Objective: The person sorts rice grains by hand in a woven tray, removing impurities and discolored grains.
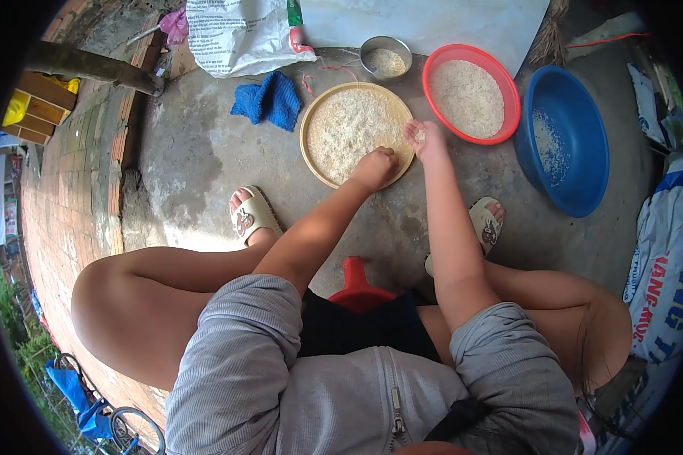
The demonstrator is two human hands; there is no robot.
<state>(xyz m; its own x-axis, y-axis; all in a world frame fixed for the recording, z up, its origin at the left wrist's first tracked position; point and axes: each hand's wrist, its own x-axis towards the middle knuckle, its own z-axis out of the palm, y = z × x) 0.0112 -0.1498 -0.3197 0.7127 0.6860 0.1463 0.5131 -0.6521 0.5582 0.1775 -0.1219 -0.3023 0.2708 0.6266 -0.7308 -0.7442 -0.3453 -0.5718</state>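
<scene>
A round shallow tray (306, 144) holds a heap of pale grains. Over its lower right part is my left hand (376, 168), fingers curled closed; what they hold, if anything, is hidden. At the tray's right edge my right hand (425, 139) is turned palm up with a few pale grains in it, fingers partly curled. Beyond it stands a red basin (513, 114) full of similar grains. A deep blue basin (584, 163) at the right has grains scattered on its bottom. Behind the tray, a small metal bowl (366, 51) contains some grain.
A blue cloth (265, 102) lies left of the tray, below a white printed sack (235, 38). Another printed sack (656, 258) is at the far right. My sandalled feet rest on the concrete floor (182, 167), and a red stool (354, 284) shows between my legs.
</scene>
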